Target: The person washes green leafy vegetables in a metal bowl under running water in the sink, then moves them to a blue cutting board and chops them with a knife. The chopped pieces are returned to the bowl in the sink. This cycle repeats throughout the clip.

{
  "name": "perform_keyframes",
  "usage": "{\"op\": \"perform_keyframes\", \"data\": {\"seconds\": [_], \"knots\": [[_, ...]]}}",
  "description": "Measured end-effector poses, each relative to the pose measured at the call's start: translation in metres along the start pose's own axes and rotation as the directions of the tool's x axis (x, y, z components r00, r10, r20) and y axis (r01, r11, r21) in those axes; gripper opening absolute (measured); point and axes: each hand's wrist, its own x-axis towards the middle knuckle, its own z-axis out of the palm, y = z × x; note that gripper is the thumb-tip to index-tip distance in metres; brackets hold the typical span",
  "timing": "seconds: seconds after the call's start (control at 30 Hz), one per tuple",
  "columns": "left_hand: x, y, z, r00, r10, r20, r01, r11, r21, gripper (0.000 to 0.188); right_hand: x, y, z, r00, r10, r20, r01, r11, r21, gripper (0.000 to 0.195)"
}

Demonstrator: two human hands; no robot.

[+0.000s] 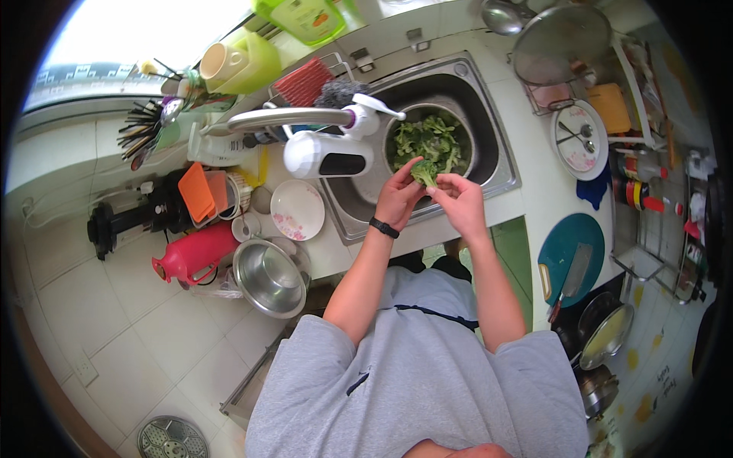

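A broccoli floret [424,172] is held between my two hands, just over the near rim of a metal pot. My left hand [400,193] grips the floret from the left, wearing a black band at the wrist. From the right, the fingertips of my right hand [460,201] pinch its stem. Below them the round pot [471,146] stands in the stainless steel sink [491,109], filled with many green broccoli pieces [430,140]. The faucet [298,117], with a white filter unit [327,156], reaches over the sink's left side.
Left of the sink are a floral plate [298,210], a steel bowl [270,277] and a red thermos [197,252]. At right, a cleaver [575,269] lies on a round teal cutting board [552,243]. Beyond it stands a plate with spoons [579,140] near a dish rack [633,91].
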Motion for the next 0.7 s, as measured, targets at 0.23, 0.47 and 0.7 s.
{"op": "perform_keyframes", "data": {"seconds": [0.23,0.47,0.7], "knots": [[-0.019,-0.008,0.05,0.998,0.042,0.04,-0.052,0.961,0.27,0.068,-0.034,-0.002,-0.032,0.744,-0.659,-0.106,0.482,0.64,-0.599,0.016],[-0.014,-0.061,0.099,1.0,-0.012,-0.013,0.016,0.927,0.376,0.042,-0.079,0.007,-0.101,0.577,-0.816,-0.04,0.524,0.407,-0.748,0.021],[0.017,-0.185,0.164,0.971,-0.213,0.108,0.133,0.857,0.498,0.029,-0.171,0.036,-0.222,0.699,-0.616,-0.365,0.26,0.693,-0.672,0.041]]}}
